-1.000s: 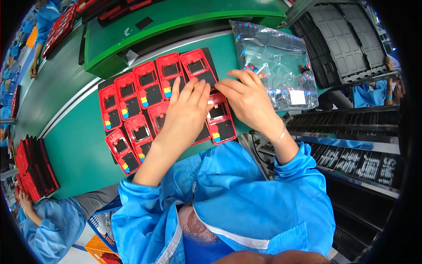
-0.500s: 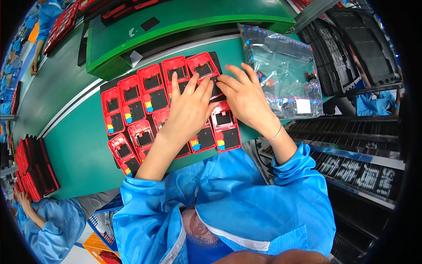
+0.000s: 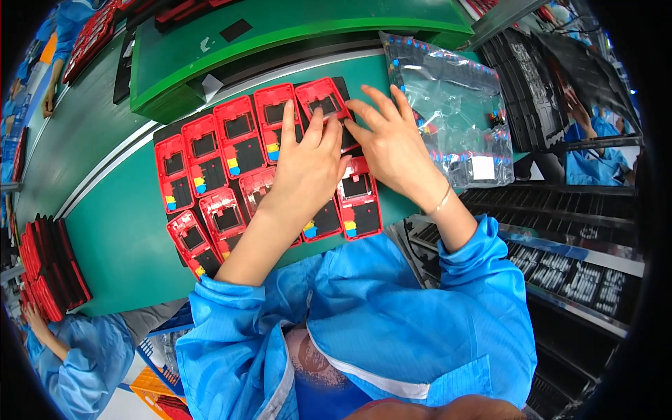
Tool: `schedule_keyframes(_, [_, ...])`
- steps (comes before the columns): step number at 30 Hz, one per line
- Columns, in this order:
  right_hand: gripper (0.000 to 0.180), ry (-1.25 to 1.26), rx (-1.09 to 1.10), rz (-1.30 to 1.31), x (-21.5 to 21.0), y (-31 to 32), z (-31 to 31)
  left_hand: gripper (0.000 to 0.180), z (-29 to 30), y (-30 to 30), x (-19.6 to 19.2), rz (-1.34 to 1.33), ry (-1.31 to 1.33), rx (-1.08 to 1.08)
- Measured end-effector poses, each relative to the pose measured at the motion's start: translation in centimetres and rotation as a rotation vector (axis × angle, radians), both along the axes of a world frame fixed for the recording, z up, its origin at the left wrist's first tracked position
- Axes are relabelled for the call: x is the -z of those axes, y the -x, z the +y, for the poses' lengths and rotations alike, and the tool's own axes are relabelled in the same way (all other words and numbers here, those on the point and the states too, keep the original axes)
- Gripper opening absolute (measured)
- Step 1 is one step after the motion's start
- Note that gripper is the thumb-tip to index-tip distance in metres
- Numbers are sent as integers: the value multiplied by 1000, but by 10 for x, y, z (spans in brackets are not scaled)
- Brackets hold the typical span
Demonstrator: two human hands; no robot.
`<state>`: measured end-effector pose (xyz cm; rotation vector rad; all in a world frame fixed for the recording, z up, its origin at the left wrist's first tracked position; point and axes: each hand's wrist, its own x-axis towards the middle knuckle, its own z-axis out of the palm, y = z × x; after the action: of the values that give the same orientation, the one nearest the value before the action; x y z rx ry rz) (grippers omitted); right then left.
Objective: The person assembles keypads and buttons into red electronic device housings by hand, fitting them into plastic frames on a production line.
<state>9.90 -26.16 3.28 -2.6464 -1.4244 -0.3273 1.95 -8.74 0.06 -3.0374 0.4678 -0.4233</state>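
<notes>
Red plastic housings stand in two rows on a black tray. Each has a dark window, and many show yellow and blue pieces at a lower corner. My left hand lies over the middle of the rows, fingers stretched and apart, its fingertips on the upper housings. Beside it, my right hand has its fingers spread; thumb and index tip are at the right edge of the far-right upper housing. Anything small under the fingertips is hidden. The left hand and forearm cover parts of several housings.
A clear plastic bag of dark parts with red and blue bits lies to the right. A green-edged raised platform runs along the back. Stacked red housings stand left, near a co-worker's hand. Black racks fill the right.
The tray of housings sits slightly further left in view. My right hand's fingers have spread wider, and my left fingertips have shifted a little. Another person's hand now shows at the far right.
</notes>
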Motion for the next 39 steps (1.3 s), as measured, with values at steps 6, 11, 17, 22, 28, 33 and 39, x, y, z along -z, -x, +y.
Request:
schedule_keyframes(6, [36,-11,-5,-107,1,-3,-1,53,1,3,6,-77,120,1])
schedule_keyframes(11, [37,51,-76,-146,4,2,-7,49,2,0,9,-55,43,6])
schedule_keyframes(17, [36,138,-216,-260,-10,1,-2,50,-3,-4,-1,-62,-83,18])
schedule_keyframes(22, [33,135,-222,-239,-3,-4,-9,61,3,4,16,-54,129,11])
schedule_keyframes(28, [26,84,-152,-177,-7,-8,-12,58,17,25,3,-1,158,63])
schedule_keyframes(33, [27,88,-186,-104,-8,-12,-12,49,56,44,-5,30,212,-10])
schedule_keyframes(39, [20,43,-232,-52,-14,-16,-12,49,59,51,-1,34,210,-8])
